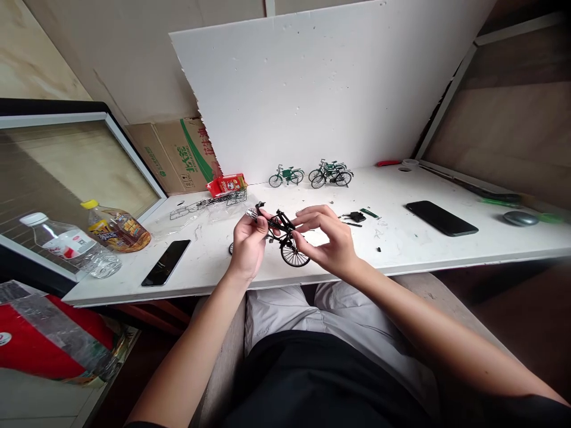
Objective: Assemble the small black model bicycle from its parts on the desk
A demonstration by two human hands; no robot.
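Observation:
A small black model bicycle [295,252] is held above the front part of the white table, its spoked wheel toward the right. My left hand [250,245] is closed around its handlebar end, thumb pressed on the front of the frame. At the rear end, my right hand [328,236] has its thumb and fingertips curled against the part above the wheel. Whether a small piece sits between those fingertips is hidden. Just right of that hand lie small black parts [357,216] and a green strip [369,213].
Finished-looking green model bicycles [286,176] stand by the white board [303,89]. Black part frames [209,205] and a red packet [227,185] lie back left. Two bottles [118,229] and a phone [166,263] are left; another phone [441,218] and a mouse [520,218] are right.

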